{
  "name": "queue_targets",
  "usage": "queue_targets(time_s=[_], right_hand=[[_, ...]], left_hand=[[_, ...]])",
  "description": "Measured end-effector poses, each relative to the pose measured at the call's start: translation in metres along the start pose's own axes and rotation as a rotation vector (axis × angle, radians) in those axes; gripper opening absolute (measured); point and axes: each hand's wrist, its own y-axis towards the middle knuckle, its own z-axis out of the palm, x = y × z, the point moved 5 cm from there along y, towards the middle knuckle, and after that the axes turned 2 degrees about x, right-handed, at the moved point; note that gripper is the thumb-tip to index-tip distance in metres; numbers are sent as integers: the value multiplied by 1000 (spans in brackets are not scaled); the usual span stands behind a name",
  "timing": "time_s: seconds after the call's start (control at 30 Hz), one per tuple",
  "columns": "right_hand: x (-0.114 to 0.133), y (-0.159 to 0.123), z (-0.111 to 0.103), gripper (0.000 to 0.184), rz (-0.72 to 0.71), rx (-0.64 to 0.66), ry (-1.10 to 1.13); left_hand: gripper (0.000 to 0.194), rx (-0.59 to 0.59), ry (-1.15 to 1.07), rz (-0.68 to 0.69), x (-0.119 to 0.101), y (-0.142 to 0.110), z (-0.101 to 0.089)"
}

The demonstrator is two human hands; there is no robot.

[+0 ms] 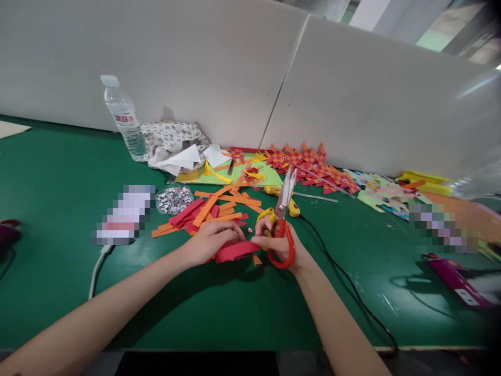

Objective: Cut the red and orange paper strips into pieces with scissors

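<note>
A red paper strip (237, 251), bent into a curve, runs between my two hands low over the table. My left hand (215, 241) is closed on its left part. Scissors (282, 211) with red and yellow handles hang on the fingers of my right hand (276, 241), blades pointing up and away. The thumb and finger of that hand also pinch the right end of the strip. Just beyond lies a loose pile of orange and red paper strips (219, 209). A yellow glue gun (293, 208) with a black cord rests behind the scissors.
Woven red-orange paper fish (309, 162) are heaped along the grey partition (235, 68). A tray of googly eyes (175, 199), a phone (127, 214), a water bottle (126, 120) and a patterned pouch (176, 137) stand left. A purple power strip (457, 282) lies right on the green table (176, 324).
</note>
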Motion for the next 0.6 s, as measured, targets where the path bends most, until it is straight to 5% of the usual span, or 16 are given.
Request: queue_targets(time_s=[0.13,0.4,0.6], right_hand=[[-3,5,-9,45,-38,-139,-55],[-6,1,4,41,-7,-50,-72],[-8,-2,8,37,24,-17,3]], left_hand=[[33,164,-73,-110,-2,-6,11],[12,416,-279,-113,3,-9,24],[7,377,-345,-81,7,-5,21]])
